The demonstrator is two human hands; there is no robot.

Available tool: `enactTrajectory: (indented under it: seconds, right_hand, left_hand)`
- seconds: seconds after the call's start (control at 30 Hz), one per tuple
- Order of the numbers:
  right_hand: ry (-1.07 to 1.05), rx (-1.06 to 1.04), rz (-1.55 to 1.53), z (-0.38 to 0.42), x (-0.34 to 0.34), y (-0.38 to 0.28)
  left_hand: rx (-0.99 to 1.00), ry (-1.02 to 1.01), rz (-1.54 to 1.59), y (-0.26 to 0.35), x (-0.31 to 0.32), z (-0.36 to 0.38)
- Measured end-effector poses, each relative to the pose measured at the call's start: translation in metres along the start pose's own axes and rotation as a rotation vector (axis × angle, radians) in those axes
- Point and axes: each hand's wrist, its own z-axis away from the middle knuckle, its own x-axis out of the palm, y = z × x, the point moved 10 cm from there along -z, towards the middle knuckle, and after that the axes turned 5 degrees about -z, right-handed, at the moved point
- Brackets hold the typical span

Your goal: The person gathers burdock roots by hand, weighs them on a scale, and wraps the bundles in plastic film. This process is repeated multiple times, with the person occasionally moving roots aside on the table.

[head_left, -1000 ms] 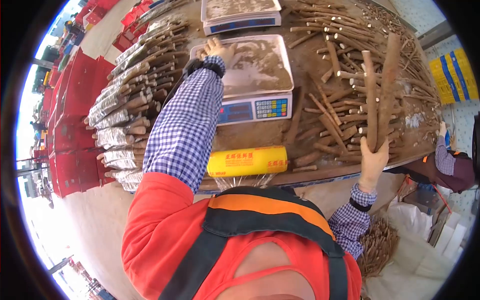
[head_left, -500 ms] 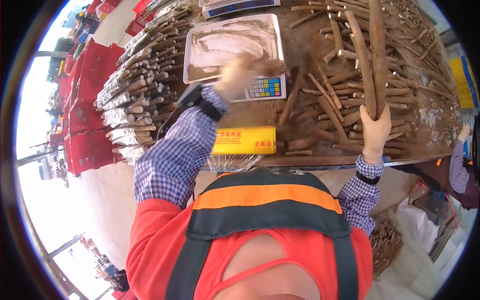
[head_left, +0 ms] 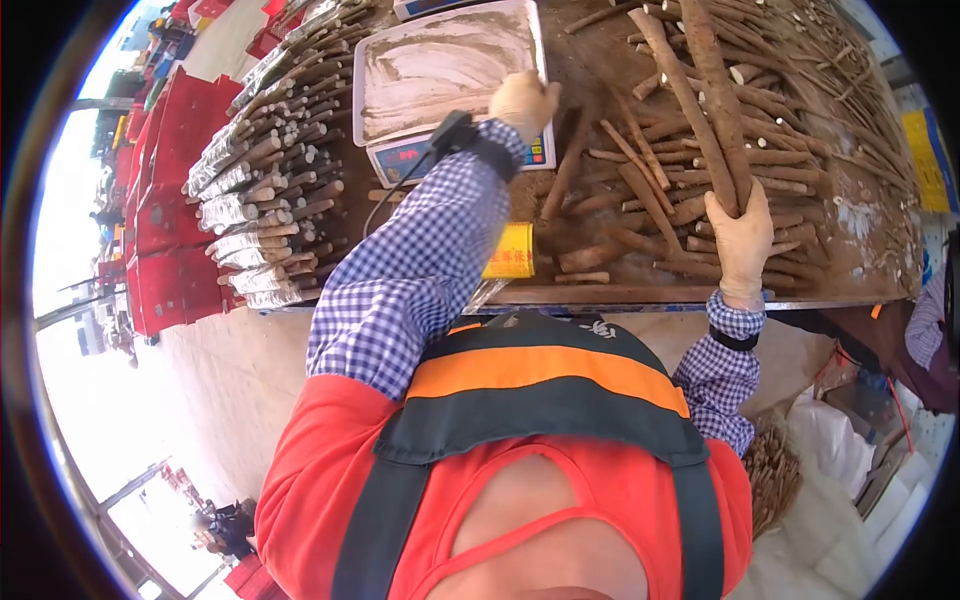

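My right hand [head_left: 742, 235], in a pale glove, is wrapped round the lower ends of two long brown yams [head_left: 716, 100], which point away from me over the pile. My left hand [head_left: 524, 103], also gloved, is curled at the right edge of the white scale [head_left: 455, 60], by its dirt-smeared pan. Whether anything is inside its fingers is hidden. A dark device is strapped to the left wrist. Below that forearm, a yellow cling film box [head_left: 512, 251] is partly covered by the sleeve.
Loose yams [head_left: 690, 190] lie heaped on the right side of the brown table. Film-wrapped yam bundles [head_left: 255, 190] are stacked at the left, beside red crates [head_left: 170, 200]. Another scale [head_left: 420, 8] stands at the far edge. A person's sleeve [head_left: 928, 320] shows at the far right.
My left hand has swept right and toward me across the pan to its edge; dirt on the near right of the pan is gone. The right hand still grips the two yams. The view has shifted slightly.
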Motion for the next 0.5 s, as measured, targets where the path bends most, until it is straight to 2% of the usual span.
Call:
enactTrajectory:
  seconds: [0.1, 0.17, 0.2, 0.23, 0.27, 0.33, 0.37, 0.43, 0.47, 0.5]
  right_hand:
    - [0.043, -0.051, -0.008, 0.006, -0.013, 0.001]
    - [0.048, -0.019, 0.015, 0.01, -0.025, 0.004]
    - [0.045, -0.001, 0.029, 0.012, -0.028, 0.006]
    - [0.049, 0.011, 0.033, 0.015, -0.031, 0.01]
    - [0.043, 0.041, 0.034, 0.017, -0.032, 0.015]
    - [0.03, 0.062, 0.036, 0.017, -0.033, 0.019]
    - [0.043, 0.046, 0.048, 0.018, -0.033, 0.019]
    - [0.041, 0.027, 0.052, 0.02, -0.031, 0.02]
    - [0.042, 0.016, 0.068, 0.018, -0.031, 0.022]
    - [0.047, 0.008, 0.082, 0.017, -0.029, 0.023]
  left_hand:
    - [-0.057, 0.046, 0.124, 0.007, -0.003, -0.01]
    - [-0.018, 0.171, 0.597, -0.026, -0.027, -0.014]
    - [-0.011, 0.272, 0.302, -0.029, -0.063, -0.003]
    - [-0.031, 0.575, -0.115, -0.06, -0.074, -0.017]
    - [-0.029, 0.568, -0.113, -0.06, -0.07, -0.017]
    - [0.069, 0.254, -0.089, -0.054, -0.039, -0.028]
    - [-0.016, 0.143, 0.221, -0.057, -0.003, -0.034]
    - [0.13, 0.104, -0.121, 0.016, 0.003, 0.0]
    - [0.22, 0.104, -0.082, 0.025, 0.001, 0.012]
    - [0.126, 0.037, 0.008, 0.012, -0.006, 0.013]
